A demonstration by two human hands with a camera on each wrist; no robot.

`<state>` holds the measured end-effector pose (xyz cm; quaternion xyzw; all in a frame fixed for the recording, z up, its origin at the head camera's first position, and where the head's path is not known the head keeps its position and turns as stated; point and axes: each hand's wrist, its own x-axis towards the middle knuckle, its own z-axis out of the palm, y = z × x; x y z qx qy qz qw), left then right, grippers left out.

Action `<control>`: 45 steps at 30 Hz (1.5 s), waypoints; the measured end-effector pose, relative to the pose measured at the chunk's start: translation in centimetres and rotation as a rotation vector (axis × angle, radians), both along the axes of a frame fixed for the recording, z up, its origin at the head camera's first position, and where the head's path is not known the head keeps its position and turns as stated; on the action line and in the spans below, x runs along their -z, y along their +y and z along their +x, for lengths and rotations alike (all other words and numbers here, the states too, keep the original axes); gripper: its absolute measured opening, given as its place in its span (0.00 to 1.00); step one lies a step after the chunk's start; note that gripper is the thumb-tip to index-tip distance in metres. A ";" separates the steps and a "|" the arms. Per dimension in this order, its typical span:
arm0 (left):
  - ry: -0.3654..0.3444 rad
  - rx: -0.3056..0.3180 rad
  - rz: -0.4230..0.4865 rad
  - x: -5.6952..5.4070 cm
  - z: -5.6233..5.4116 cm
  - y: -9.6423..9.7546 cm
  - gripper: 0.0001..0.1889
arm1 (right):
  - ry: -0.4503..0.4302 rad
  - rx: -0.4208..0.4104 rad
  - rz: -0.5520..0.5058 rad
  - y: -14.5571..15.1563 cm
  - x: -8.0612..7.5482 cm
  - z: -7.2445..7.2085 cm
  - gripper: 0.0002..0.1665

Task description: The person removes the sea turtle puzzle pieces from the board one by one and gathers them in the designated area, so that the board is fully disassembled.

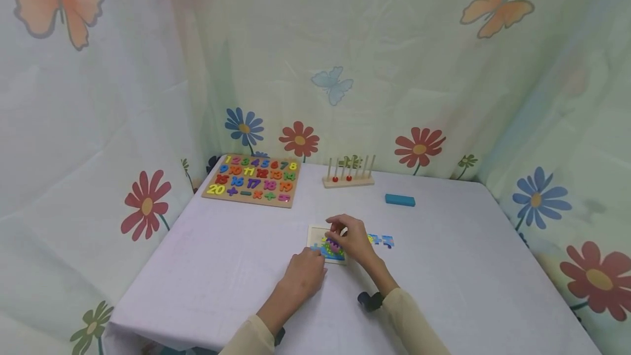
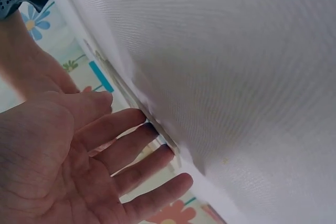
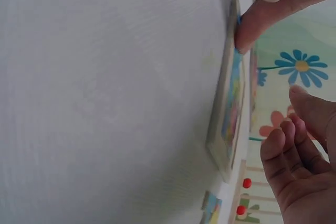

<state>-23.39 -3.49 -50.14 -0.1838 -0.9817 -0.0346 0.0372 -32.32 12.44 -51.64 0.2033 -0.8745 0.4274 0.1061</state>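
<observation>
Jigsaw tray (image 1: 318, 232): left hand (image 1: 304, 273), fingers extended, touches near left edge; right hand (image 1: 352, 239) above, fingers curved, hold unclear; sideways left-hand push could unseat fitted pieces (image 1: 336, 255).

One desk (image 1: 468, 262); one left hand (image 1: 305, 272); one right hand (image 1: 353, 238); one puzzle tray (image 1: 316, 234); one number board (image 1: 246, 200) with twenty numerals (image 1: 253, 183) and five signs (image 1: 257, 195); one peg stand (image 1: 361, 182) with two red beads (image 1: 349, 178); one blue block (image 1: 400, 200); at least two loose puzzle pieces (image 1: 388, 240), possibly more.
</observation>
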 end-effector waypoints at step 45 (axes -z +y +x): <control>-0.089 0.008 0.025 -0.6 0.5 -0.3 0.22 | -0.297 -0.003 0.205 -0.3 0.1 -0.3 0.17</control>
